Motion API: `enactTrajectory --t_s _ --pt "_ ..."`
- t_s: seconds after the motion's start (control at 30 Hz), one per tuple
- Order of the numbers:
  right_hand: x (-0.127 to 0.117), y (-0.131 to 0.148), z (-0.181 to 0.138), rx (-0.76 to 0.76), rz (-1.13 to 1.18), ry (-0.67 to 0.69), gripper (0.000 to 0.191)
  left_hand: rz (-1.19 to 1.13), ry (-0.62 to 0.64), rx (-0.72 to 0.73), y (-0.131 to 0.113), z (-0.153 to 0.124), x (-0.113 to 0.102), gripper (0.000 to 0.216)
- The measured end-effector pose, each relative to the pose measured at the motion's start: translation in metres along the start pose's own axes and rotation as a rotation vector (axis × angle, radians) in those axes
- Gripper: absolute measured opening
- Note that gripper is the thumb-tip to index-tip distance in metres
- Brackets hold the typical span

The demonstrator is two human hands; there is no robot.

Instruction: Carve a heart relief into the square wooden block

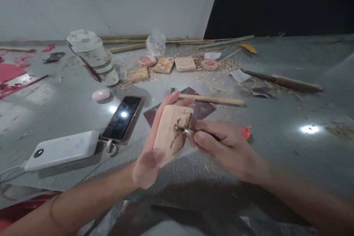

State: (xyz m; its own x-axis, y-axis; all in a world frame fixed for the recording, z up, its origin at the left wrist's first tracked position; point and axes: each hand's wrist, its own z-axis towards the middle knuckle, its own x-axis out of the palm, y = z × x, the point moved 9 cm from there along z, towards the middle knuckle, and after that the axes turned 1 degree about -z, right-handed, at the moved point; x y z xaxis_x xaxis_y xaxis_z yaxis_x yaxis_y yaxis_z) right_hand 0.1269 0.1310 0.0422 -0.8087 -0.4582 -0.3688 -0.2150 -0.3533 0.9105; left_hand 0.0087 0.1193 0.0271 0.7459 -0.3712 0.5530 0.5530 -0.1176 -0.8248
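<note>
My left hand (146,166) is closed around a pale wooden block (166,129) with rounded corners, held tilted above the table. Dark carved lines run across the face turned to the right. In my right hand (224,145) is a carving gouge (183,130), its shiny metal end touching the block at these lines. Most of the gouge's handle is hidden by the fingers. Behind the block lie dark reddish-brown flat sheets (204,108) and a tool with a long wooden handle (215,99).
A phone (121,118), a white power bank (63,149), a pink oval object (101,95) and a lidded cup (91,57) stand or lie left. Several small decorated pieces (185,64) lie among shavings at the back. A dark-bladed tool (297,83) lies right, a small orange-red object (245,132) nearer.
</note>
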Motion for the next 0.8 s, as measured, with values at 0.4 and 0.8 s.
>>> enactTrajectory --t_s 0.4,0.8 --pt "-0.017 0.018 -0.009 -0.247 -0.802 -0.253 0.034 -0.203 0.102 -0.214 0.028 0.015 -0.016 0.078" --pt "-0.014 0.019 -0.010 -0.282 -0.817 -0.265 0.033 -0.218 0.072 -0.200 0.025 0.015 -0.017 0.068"
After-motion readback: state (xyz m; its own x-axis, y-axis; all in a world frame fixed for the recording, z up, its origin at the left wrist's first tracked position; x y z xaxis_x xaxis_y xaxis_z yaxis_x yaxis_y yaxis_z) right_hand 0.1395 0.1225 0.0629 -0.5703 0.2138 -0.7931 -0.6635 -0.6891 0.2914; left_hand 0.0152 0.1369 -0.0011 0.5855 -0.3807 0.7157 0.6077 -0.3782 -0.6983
